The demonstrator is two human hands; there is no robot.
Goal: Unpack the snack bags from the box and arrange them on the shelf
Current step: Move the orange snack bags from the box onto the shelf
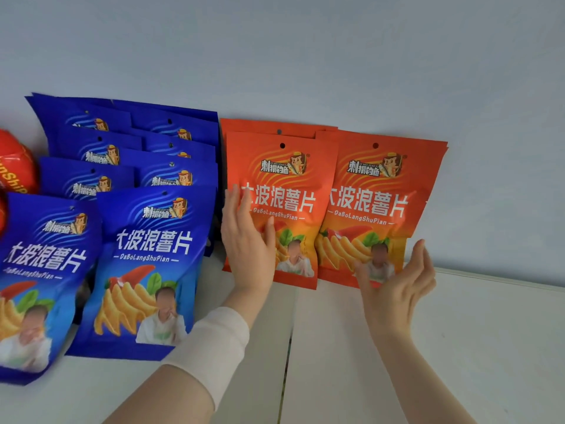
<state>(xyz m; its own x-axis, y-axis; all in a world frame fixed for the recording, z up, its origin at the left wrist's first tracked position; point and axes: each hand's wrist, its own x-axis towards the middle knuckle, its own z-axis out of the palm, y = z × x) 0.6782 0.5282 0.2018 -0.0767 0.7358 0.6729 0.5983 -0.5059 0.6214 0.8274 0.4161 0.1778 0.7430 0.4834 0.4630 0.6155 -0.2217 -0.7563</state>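
Observation:
Two rows of orange snack bags stand upright on the white shelf against the wall: the left front orange bag and the right front orange bag, with more behind them. Left of these stand several blue snack bags; the nearest are a blue bag and a blue bag at the far left. My left hand is open, its fingers spread flat against the left edge of the left orange bag. My right hand is open, palm up, in front of the right orange bag's lower edge. The box is out of view.
A red round package sits at the far left behind the blue bags. A seam splits the shelf surface in two. A pale blue-grey wall backs the shelf. Bare shelf lies to the right of the orange bags.

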